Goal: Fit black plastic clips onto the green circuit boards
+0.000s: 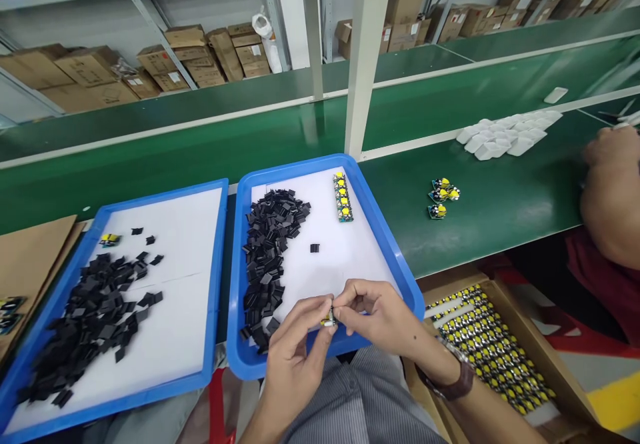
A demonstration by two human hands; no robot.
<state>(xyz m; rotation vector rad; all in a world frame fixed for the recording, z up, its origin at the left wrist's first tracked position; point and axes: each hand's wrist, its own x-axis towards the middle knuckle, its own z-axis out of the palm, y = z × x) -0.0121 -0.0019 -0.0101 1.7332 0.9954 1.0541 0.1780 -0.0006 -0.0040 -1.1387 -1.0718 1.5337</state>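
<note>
My left hand and my right hand meet over the near edge of a blue tray. Between their fingertips is a small circuit board with a yellow part on it. Fingers hide most of this board, so I cannot tell what else is pinched there. In the tray, a heap of black plastic pieces lies along the left side. One single black piece sits apart on the white liner. Farther back stands a row of circuit boards with yellow parts.
At left, a second blue tray holds more black pieces and one board. Several boards and white plastic housings lie on the green bench to the right. Below is a carton of boards. Another person's arm is at far right.
</note>
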